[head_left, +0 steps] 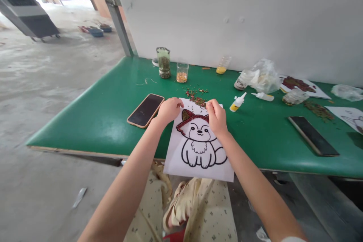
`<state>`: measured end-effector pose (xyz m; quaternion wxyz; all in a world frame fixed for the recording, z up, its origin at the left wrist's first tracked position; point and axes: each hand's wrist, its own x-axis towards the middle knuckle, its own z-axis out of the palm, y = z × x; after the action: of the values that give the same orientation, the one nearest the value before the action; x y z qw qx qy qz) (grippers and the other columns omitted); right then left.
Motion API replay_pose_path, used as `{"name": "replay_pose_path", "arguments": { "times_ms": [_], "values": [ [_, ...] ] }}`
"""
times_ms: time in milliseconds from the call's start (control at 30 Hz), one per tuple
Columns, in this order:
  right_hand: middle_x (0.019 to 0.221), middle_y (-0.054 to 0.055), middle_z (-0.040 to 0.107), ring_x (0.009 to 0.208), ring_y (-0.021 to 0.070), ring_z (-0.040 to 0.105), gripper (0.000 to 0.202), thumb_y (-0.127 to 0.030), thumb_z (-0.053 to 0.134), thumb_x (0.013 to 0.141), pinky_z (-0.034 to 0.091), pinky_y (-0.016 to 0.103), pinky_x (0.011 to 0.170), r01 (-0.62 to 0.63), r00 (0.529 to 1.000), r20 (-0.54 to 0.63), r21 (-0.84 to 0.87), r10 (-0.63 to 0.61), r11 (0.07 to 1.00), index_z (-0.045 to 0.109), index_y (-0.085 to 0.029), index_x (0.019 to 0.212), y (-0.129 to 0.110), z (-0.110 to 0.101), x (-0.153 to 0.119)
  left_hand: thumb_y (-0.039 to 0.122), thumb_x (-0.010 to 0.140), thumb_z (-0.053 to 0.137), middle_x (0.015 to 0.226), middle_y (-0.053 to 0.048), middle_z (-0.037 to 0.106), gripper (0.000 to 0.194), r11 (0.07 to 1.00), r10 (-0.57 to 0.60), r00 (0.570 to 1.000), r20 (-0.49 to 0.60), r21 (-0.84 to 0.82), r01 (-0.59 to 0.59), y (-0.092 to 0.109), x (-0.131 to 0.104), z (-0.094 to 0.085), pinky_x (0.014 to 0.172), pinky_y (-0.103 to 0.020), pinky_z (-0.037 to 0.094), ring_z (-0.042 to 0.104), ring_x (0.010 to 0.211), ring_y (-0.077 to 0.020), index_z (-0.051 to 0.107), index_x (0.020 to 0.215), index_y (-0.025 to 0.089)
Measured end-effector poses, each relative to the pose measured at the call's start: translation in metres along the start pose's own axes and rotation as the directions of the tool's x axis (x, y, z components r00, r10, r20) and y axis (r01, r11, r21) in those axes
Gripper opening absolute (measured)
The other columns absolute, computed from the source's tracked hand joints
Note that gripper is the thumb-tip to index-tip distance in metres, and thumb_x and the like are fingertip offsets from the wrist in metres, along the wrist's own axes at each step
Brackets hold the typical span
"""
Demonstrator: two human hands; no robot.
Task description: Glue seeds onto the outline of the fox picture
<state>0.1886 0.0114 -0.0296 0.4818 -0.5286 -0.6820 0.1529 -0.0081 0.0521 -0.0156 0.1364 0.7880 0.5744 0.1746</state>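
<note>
A white sheet (172, 159) with a black-outlined fox drawing lies over the near edge of the green table, its lower part hanging past it. Red and dark grains fill the hat and one ear. At the sheet's upper left corner rests my left hand (169, 110), its fingers bent together; what they hold, if anything, is too small to tell. My right hand (217, 118) is closed near the upper right, by the drawing's right ear, its fingertips pinched on something I cannot make out. Loose mixed grains (198, 100) lie at the sheet's top edge, between both hands.
A phone (146, 110) lies left of the sheet, another phone (313, 136) at right. Behind stand a green-topped container (163, 63) and a cup of grains (182, 73). A glue bottle (237, 103) stands to the right, near plastic bags (265, 76) and a jar (295, 97).
</note>
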Motion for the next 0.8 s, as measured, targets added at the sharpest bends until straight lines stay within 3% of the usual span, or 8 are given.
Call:
{"name": "replay_pose_path", "arguments": {
  "times_ms": [200,300,400,467,633,800],
  "values": [
    [0.052,-0.004,0.033,0.053,0.0125,0.036,0.043,-0.044,0.038,0.095,0.027,0.028,0.055,-0.039,0.999,-0.024,-0.074,0.037,0.996,0.025,-0.022,0.059,0.004,-0.001,0.003,0.007,0.074,0.041,0.102,-0.004,0.072,0.036,1.000,-0.018,0.999,0.041,0.006,0.018,0.005,-0.004,-0.006,0.087,-0.028,0.049,0.063,0.097,-0.0189,0.072,0.087,0.019],
    [0.059,-0.002,0.046,0.060,0.0148,0.045,0.033,-0.037,0.037,0.094,0.033,0.027,0.059,-0.067,0.998,-0.020,-0.088,0.065,0.994,0.036,-0.023,0.064,0.013,0.000,0.006,0.008,0.074,0.040,0.104,-0.005,0.072,0.038,1.000,-0.007,0.998,0.059,0.020,0.006,0.006,-0.007,-0.008,0.089,-0.030,0.049,0.064,0.099,-0.0202,0.072,0.090,0.019],
    [0.083,0.005,0.061,0.080,0.0192,0.055,0.012,-0.021,0.039,0.088,0.041,0.031,0.073,-0.087,0.996,-0.045,-0.112,0.082,0.990,0.050,-0.021,0.083,0.025,0.001,0.006,0.009,0.075,0.041,0.105,-0.005,0.072,0.038,0.999,-0.025,0.997,0.076,0.023,0.023,0.008,-0.011,-0.011,0.088,-0.029,0.049,0.064,0.098,-0.0206,0.073,0.092,0.019],
    [0.096,0.010,0.063,0.092,0.0219,0.056,0.019,-0.012,0.040,0.081,0.043,0.035,0.083,-0.090,0.996,-0.043,-0.173,0.084,0.981,0.054,-0.018,0.092,0.029,0.004,0.003,0.010,0.075,0.042,0.104,-0.004,0.073,0.037,0.998,-0.052,0.996,0.078,0.031,0.050,0.010,-0.013,-0.012,0.088,-0.028,0.049,0.065,0.097,-0.0204,0.073,0.092,0.020],
    [0.119,0.013,0.059,0.115,0.0258,0.048,0.049,0.002,0.034,0.072,0.038,0.042,0.097,0.037,0.995,0.102,-0.352,-0.001,0.935,0.059,-0.014,0.111,0.021,0.012,0.004,0.011,0.076,0.042,0.103,-0.003,0.073,0.037,0.996,-0.078,0.995,0.058,0.053,0.075,0.010,-0.014,-0.012,0.087,-0.028,0.050,0.066,0.096,-0.0207,0.074,0.091,0.021],
    [0.121,0.014,0.061,0.116,0.0273,0.049,0.047,0.000,0.035,0.077,0.039,0.043,0.097,0.187,0.964,0.254,-0.415,-0.084,0.891,0.063,-0.014,0.113,0.016,0.009,0.047,0.011,0.076,0.042,0.101,-0.002,0.074,0.036,0.997,-0.062,0.997,0.040,0.041,0.060,0.006,-0.010,-0.011,0.089,-0.028,0.049,0.065,0.097,-0.0210,0.074,0.089,0.021]
  ]
}}
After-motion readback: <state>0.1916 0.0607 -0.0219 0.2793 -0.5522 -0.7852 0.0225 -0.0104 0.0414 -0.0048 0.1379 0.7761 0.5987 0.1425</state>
